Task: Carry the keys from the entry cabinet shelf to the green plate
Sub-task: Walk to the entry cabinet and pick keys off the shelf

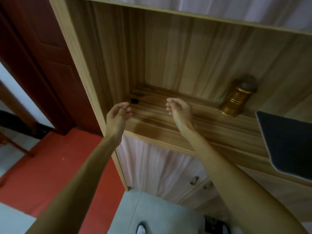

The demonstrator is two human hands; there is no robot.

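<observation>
head view, small blurred black keys (134, 101) on wooden shelf (168, 122), both hands' fingers loosely curled, empty

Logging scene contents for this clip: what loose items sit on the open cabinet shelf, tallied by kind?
Black key fob, near the left hand: 1
Gold-coloured jar, at the right end: 1
Dark mat, over the right edge: 1
Total: 3

Keys (134, 101) on shelf (168, 119), back left corner; lantern (238, 97) far right; hands between, above shelf.
</observation>
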